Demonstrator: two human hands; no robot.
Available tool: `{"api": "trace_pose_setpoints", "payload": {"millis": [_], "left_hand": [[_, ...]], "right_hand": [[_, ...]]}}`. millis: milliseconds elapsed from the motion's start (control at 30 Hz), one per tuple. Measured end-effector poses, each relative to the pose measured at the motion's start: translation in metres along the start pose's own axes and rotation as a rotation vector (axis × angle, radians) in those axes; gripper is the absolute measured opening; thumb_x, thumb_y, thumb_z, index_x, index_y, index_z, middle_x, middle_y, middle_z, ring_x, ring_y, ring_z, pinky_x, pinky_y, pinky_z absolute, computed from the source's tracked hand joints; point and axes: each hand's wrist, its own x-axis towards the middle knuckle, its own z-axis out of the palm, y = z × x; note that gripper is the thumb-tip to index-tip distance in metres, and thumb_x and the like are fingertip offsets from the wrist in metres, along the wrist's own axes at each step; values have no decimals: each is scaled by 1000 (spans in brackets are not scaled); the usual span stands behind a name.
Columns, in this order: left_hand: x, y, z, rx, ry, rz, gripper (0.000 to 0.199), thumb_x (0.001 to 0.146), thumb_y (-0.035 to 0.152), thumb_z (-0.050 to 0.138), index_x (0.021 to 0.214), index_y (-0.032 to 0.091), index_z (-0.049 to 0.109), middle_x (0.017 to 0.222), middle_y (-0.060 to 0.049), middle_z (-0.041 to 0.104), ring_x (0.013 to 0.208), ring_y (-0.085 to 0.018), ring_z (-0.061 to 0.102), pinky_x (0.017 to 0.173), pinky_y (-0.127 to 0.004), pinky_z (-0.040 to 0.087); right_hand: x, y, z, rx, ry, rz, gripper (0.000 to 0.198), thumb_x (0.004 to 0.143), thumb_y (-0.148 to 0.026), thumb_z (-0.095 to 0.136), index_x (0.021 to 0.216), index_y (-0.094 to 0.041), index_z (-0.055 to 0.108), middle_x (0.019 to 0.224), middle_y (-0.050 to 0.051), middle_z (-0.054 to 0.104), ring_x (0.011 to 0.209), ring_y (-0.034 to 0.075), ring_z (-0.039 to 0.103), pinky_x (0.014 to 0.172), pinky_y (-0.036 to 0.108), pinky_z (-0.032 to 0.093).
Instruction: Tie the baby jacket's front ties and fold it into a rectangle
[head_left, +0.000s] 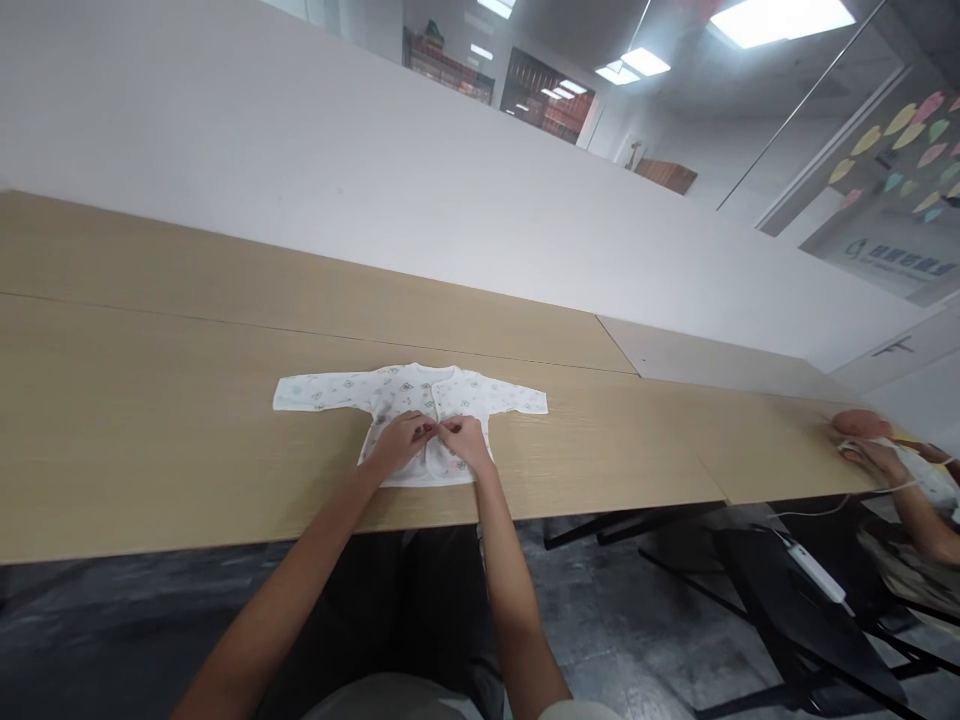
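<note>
A small white baby shirt [405, 385] with a printed pattern lies flat on the wooden table, its sleeves spread to both sides. Both my hands meet at the front opening, about halfway down. My left hand [405, 440] is closed, its fingertips pinching the shirt's front edge. From the other side my right hand [463, 440] pinches the same edge, its fingertips touching or nearly touching the left ones. Whatever fastener lies between the fingertips is hidden.
The long table [187, 430] runs along a white wall [360, 190] with glass above it. At the far right another person's hand [881, 460] touches a doll [862, 424]. A black chair [810, 610] and a white power strip [816, 572] are below the table at right.
</note>
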Motion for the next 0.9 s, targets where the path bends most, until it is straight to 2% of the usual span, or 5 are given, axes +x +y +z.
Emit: {"api": "trace_pose_setpoints", "payload": {"millis": [200, 433, 633, 900], "left_hand": [[1, -1, -1, -5, -9, 9, 27, 90, 32, 46, 88, 20, 69, 97, -9, 72, 94, -23, 65, 90, -38, 49], [1, 5, -3, 86, -55, -32, 24, 86, 27, 45, 86, 21, 69, 91, -7, 74, 88, -23, 66, 87, -37, 48], [1, 5, -3, 118, -29, -37, 23, 84, 31, 49, 86, 21, 69, 89, -6, 74, 88, -23, 66, 87, -36, 48], [1, 3, -2, 149, -2, -36, 22, 83, 34, 52, 86, 21, 70, 91, -7, 75, 91, -24, 66, 86, -37, 49]], "right_hand": [[0, 1, 1, 110, -54, 90, 26, 81, -34, 63, 62, -18, 62, 51, -3, 57, 43, 9, 52, 43, 18, 37], [1, 5, 3, 224, -79, 127, 11, 75, -23, 68, 67, -18, 63, 57, -4, 60, 43, 9, 55, 41, 17, 41], [2, 3, 5, 163, -21, 103, 9, 70, -9, 62, 67, -17, 64, 59, -5, 62, 45, 9, 57, 43, 16, 43], [5, 5, 8, 121, 55, 112, 12, 67, -8, 59, 68, -19, 65, 58, -5, 64, 48, 11, 59, 53, 20, 47]]}}
